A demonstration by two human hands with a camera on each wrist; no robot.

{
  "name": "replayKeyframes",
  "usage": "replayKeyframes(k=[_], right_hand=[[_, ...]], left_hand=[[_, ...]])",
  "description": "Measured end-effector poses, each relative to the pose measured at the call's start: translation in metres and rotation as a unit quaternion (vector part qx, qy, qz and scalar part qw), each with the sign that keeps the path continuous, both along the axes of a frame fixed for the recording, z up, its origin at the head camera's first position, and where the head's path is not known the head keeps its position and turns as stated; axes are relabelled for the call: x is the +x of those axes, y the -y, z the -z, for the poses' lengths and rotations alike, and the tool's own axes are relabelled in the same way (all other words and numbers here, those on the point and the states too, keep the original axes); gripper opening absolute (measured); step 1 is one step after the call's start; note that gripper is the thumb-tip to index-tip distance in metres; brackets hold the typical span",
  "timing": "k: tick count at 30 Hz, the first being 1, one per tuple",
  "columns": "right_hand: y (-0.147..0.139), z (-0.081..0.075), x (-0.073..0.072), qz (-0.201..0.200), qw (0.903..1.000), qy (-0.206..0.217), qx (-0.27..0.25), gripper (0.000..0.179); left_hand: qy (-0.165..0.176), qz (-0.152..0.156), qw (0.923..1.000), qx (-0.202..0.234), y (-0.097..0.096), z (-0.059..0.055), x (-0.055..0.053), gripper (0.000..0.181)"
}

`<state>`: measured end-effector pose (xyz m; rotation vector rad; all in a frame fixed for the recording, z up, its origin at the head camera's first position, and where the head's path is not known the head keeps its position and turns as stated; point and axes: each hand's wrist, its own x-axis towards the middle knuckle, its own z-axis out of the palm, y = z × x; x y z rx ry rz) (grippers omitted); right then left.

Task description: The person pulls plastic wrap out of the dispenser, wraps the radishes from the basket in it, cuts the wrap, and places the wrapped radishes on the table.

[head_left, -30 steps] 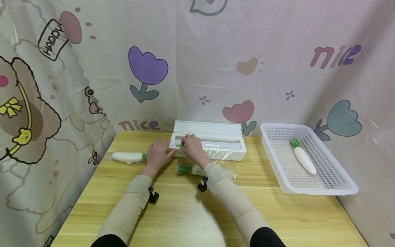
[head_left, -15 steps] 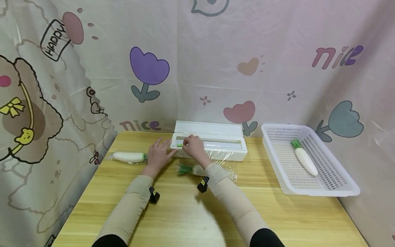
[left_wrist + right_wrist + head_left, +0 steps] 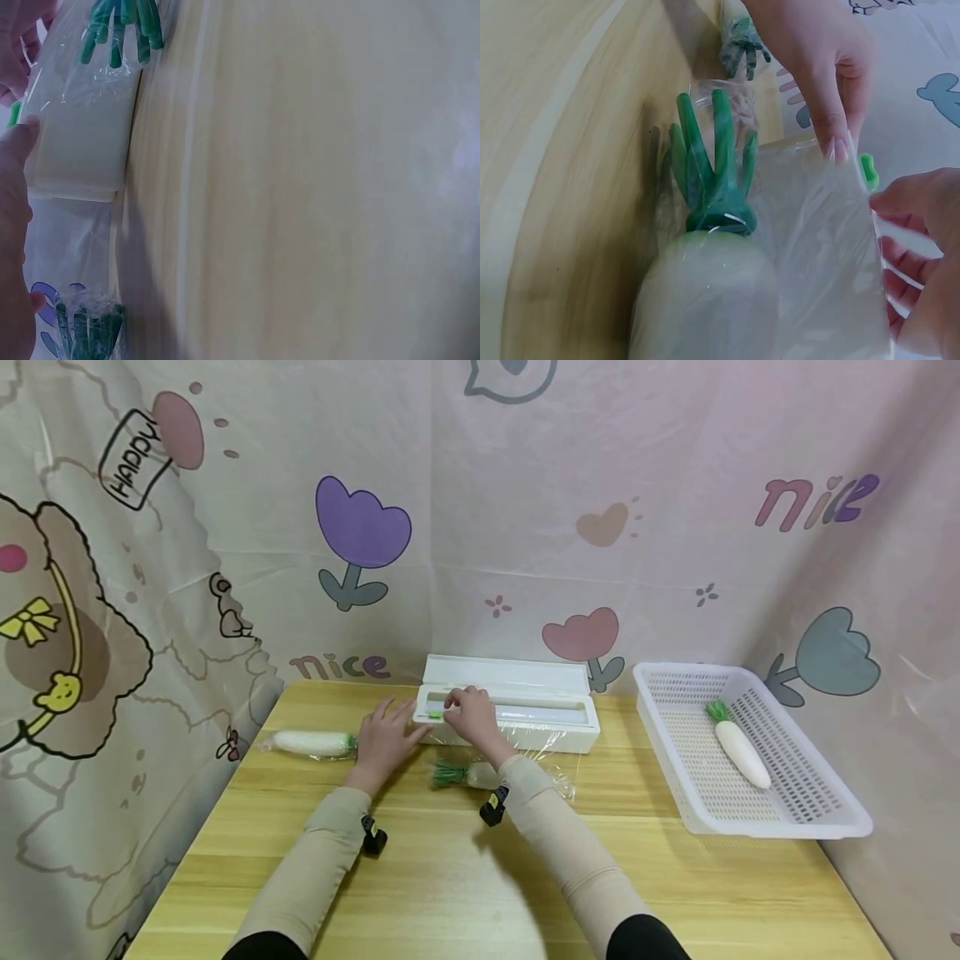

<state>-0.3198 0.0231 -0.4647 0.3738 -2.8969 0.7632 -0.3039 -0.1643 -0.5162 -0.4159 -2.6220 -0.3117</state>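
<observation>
A white cling film dispenser [image 3: 517, 739] stands at the back of the table with its lid raised and film hanging down its front. My left hand [image 3: 384, 735] rests at its left end, fingers spread, the thumb [image 3: 24, 135] against the front edge. My right hand [image 3: 472, 718] is over the slot, fingers bent, fingertips right at the film's edge beside a green slide cutter [image 3: 868, 172]. I cannot tell whether they pinch the film. Under the right forearm lies a white radish with green leaf stalks [image 3: 718, 157], covered by the film. A wrapped radish [image 3: 311, 742] lies left of my left hand.
A white perforated plastic basket [image 3: 678, 814] with one unwrapped radish [image 3: 741, 752] inside stands at the right edge of the wooden table [image 3: 465, 893]. A printed curtain [image 3: 480, 510] hangs right behind the table and along its sides.
My right hand has shifted very slightly right along the dispenser's slot, away from the left end, showing more of the green cutter. The left hand has stayed in place.
</observation>
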Motion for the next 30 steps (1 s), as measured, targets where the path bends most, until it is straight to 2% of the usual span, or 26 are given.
replayKeyframes(k=[3,7,11,13,15,17,19,20,25,30], right_hand=[[0.000,0.002,-0.001,-0.023,0.9996,-0.015,0.005,0.014],[-0.001,0.003,0.000,-0.039,0.9979,-0.035,0.038,0.014],[-0.005,-0.002,0.005,-0.050,0.9913,-0.060,0.106,0.016],[-0.008,-0.005,0.008,-0.061,0.9795,-0.083,0.173,0.019],[-0.010,-0.007,0.012,-0.077,0.9581,-0.118,0.249,0.022],[-0.012,-0.008,0.015,-0.092,0.9353,-0.155,0.304,0.025],[-0.014,-0.009,0.018,-0.104,0.9215,-0.182,0.327,0.026],[-0.015,-0.009,0.019,-0.109,0.9192,-0.190,0.327,0.026],[-0.019,-0.007,0.020,-0.119,0.9231,-0.199,0.307,0.027],[-0.019,-0.003,0.015,-0.119,0.9393,-0.182,0.266,0.025]], left_hand=[[0.006,-0.001,1.0000,0.001,0.000,0.001,0.000,0.064],[0.001,-0.003,1.0000,0.001,0.000,0.001,0.000,0.063],[-0.006,-0.001,1.0000,0.004,0.000,0.002,-0.001,0.063],[-0.006,0.001,1.0000,0.006,0.000,0.002,-0.001,0.063],[-0.007,0.002,0.9999,0.007,0.000,0.002,-0.002,0.063],[-0.009,0.003,0.9999,0.008,0.000,0.002,-0.002,0.063],[-0.011,0.003,0.9999,0.010,0.000,0.002,-0.002,0.063],[-0.011,0.003,0.9999,0.010,0.000,0.002,-0.002,0.063],[-0.007,0.001,0.9999,0.009,-0.001,0.002,-0.002,0.063],[-0.004,0.003,0.9999,0.010,-0.002,0.001,-0.001,0.063]])
